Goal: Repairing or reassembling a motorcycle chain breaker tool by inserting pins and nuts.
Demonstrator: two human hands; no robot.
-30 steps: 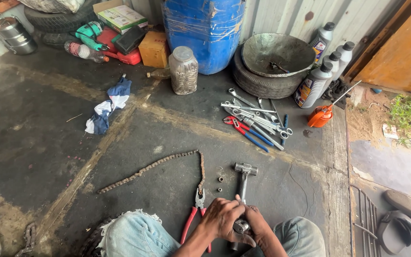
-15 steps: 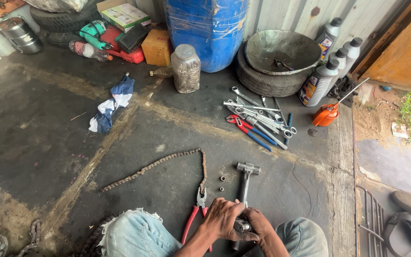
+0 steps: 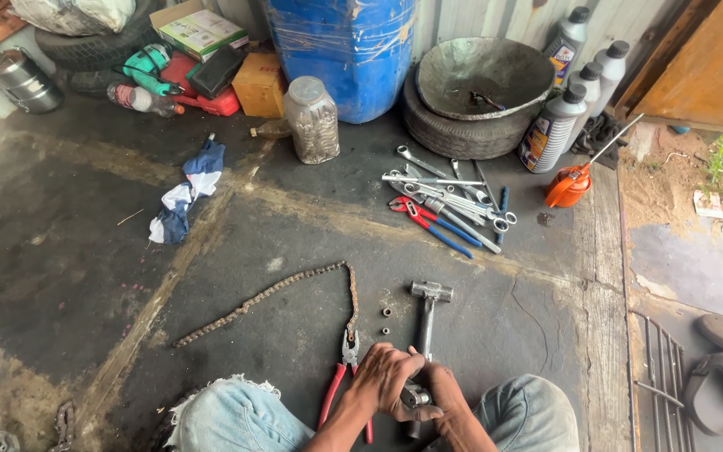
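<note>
Head view: my left hand [image 3: 385, 381] and right hand [image 3: 445, 400] meet low between my knees, both closed around a small metal part [image 3: 416, 396]; what kind of part it is I cannot tell. It sits just above the floor [image 3: 69, 251], over the handle of a hammer [image 3: 427, 314]. Red-handled pliers [image 3: 343, 378] lie just left of my left hand, touching the end of a rusty chain [image 3: 269, 297]. Two small nuts [image 3: 385, 321] rest between pliers and hammer. A pile of wrenches [image 3: 449, 201] lies well beyond.
</note>
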